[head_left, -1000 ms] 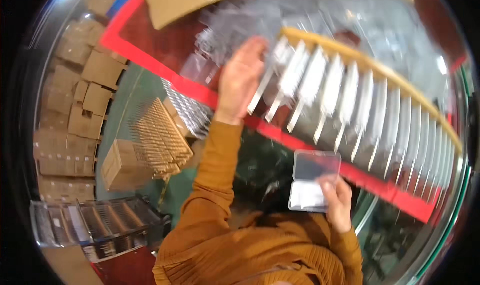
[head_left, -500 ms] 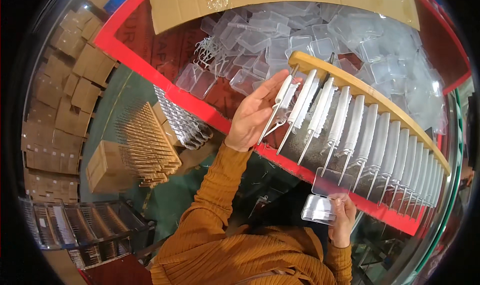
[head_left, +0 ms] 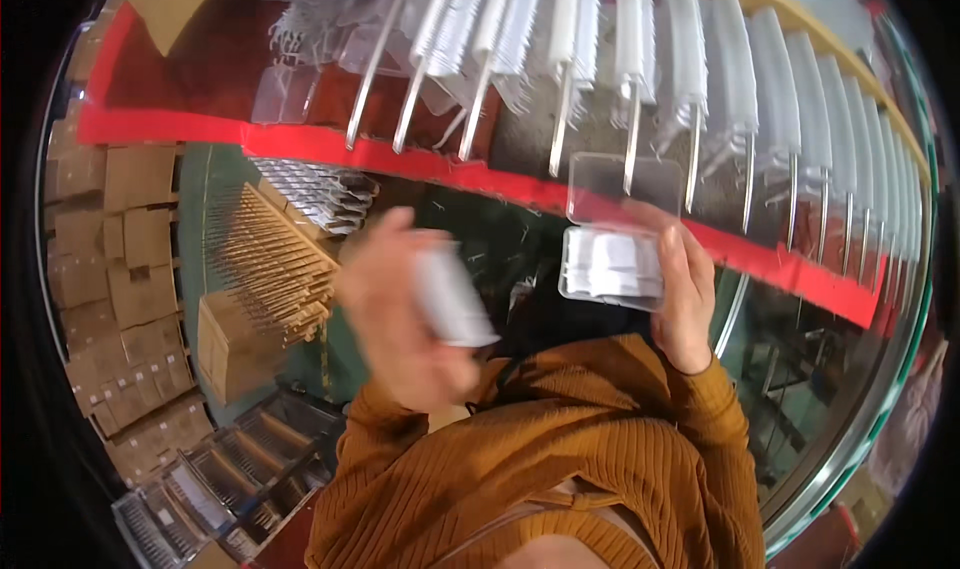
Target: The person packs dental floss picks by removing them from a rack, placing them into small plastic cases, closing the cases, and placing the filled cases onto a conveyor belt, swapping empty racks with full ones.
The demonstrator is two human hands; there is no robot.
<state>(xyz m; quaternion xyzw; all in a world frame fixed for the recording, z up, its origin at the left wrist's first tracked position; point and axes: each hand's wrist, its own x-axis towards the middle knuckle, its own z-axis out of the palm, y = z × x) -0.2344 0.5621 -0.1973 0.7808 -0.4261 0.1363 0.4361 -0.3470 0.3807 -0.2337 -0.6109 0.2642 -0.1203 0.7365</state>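
My left hand (head_left: 390, 309), smeared by motion, is closed round a stack of white floss picks (head_left: 452, 297) at the left of my lap. In my right hand (head_left: 685, 284) is a clear plastic box (head_left: 590, 289), its lid (head_left: 655, 184) hinged up on the far side. White, shiny contents fill much of the box; single pieces cannot be made out. Beyond both hands stands a rack of metal rods (head_left: 694, 169), most threaded with rows of white picks (head_left: 690, 54). The leftmost rod (head_left: 375, 79) looks bare along its visible length.
The red table edge (head_left: 500, 179) runs across in front of me. Clear boxes (head_left: 285, 94) and loose white picks (head_left: 290, 29) lie on the table. To the left are a spiked wooden rack (head_left: 290, 269), stacked cartons (head_left: 145, 249) and a rack cart (head_left: 240, 459).
My left hand has come off the leftmost rod and back toward my body, bringing the stack of picks. The open box in my right hand appears higher in view; the whole view has shifted.
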